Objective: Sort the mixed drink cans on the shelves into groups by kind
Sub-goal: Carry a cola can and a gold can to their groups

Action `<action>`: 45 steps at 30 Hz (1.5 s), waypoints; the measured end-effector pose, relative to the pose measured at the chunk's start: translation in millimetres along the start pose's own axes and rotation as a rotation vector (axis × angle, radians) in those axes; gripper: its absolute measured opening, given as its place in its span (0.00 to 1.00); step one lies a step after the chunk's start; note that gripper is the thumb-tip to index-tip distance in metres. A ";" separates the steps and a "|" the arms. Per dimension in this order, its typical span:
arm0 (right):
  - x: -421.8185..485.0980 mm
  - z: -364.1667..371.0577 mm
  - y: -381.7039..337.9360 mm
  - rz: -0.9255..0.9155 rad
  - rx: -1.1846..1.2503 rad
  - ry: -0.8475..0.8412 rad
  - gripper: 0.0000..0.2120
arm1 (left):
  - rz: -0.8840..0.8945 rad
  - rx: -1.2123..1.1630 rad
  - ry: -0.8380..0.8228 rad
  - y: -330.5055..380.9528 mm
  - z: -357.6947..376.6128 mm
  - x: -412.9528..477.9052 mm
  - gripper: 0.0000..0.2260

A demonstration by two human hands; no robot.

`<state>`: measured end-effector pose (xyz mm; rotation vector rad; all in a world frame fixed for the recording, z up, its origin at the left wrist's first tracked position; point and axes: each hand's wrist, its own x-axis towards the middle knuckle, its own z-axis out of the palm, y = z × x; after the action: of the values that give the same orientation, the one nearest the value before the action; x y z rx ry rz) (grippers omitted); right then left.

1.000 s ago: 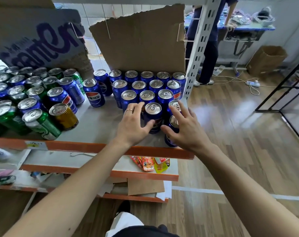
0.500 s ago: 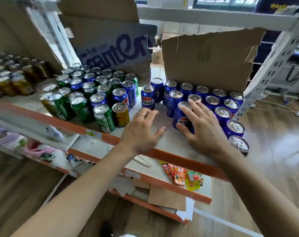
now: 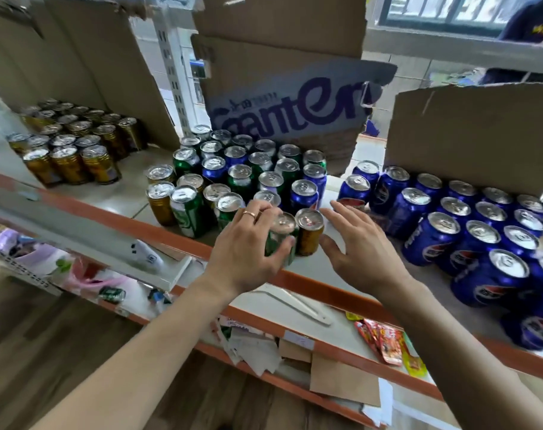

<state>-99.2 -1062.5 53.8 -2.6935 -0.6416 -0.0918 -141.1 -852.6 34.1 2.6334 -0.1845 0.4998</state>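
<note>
Grip: left hand (image 3: 245,249) clasps green can (image 3: 284,224), likely to regroup it; right hand (image 3: 360,252) released beside gold can (image 3: 309,237).

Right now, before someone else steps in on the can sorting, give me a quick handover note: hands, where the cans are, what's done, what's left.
Left hand grips a green can at the front of the mixed cluster.
Right hand is open, close beside the gold can that stands next to it; contact unclear.
Done: blue cans are grouped on the right and gold cans on the left.
Left: the mixed cluster holds green, blue and gold together; split it by kind.
</note>
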 end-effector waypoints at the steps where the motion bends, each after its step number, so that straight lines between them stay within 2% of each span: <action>1: 5.1 4.5 -8.4 0.009 -0.001 0.003 0.26 | 0.014 -0.003 0.012 -10.4 -4.4 0.1 0.25; 5: 20.1 23.0 -34.8 0.046 -0.001 0.010 0.30 | 0.044 -0.003 0.007 -47.6 -16.6 1.7 0.24; 11: 26.1 42.0 -49.5 0.120 -0.005 0.027 0.27 | 0.185 -0.004 -0.054 -80.1 -18.3 3.2 0.20; 18: 28.8 40.1 -41.6 0.199 0.003 0.030 0.28 | 0.178 0.071 -0.077 -81.6 -10.2 20.3 0.22; 22: 44.5 40.8 -24.5 0.269 0.023 -0.050 0.31 | 0.143 0.171 -0.068 -82.1 -2.3 44.5 0.23; 28: 64.7 57.8 -2.9 0.360 0.115 -0.188 0.38 | 0.100 0.297 -0.285 -82.6 15.2 77.0 0.28; 31: 69.3 62.2 1.4 0.373 0.143 -0.178 0.38 | 0.088 0.259 -0.314 -80.4 21.5 83.1 0.27; 36: 71.6 66.6 13.0 0.336 0.224 -0.119 0.30 | -0.005 0.184 -0.337 -76.1 24.1 90.0 0.31; 39: 71.4 65.2 14.0 0.316 0.253 -0.078 0.26 | -0.068 0.129 -0.350 -73.2 21.5 93.1 0.30; 45: 64.9 44.9 10.7 0.266 0.295 0.017 0.27 | -0.105 -0.014 -0.281 -75.3 17.8 94.1 0.28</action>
<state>-37.4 -1027.5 17.9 -2.4608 -0.2619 0.0463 -32.6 -798.1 24.1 2.6732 -0.1349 0.0916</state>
